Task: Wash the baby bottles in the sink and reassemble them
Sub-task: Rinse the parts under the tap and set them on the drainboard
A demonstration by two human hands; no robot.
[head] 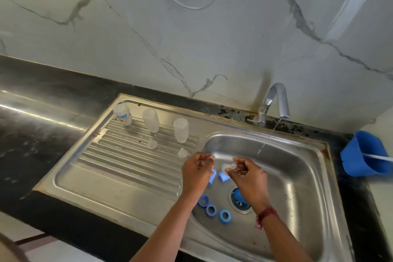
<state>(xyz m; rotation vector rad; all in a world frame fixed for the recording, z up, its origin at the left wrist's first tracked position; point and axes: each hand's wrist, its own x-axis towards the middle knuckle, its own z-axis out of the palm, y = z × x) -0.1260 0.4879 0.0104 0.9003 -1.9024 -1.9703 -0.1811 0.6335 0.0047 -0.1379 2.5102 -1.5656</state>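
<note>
Steel drainboard (127, 168), three clear standing bottles (150, 120)

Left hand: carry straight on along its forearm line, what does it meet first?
The left hand would likely meet the sink's back wall first, left of the water stream; nothing shows between, though depth is unclear. The right hand, pinching a clear teat, sits off that line.

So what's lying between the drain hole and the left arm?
Three blue bottle rings lie on the sink floor between the drain and the left forearm; the head view shows it.
</note>
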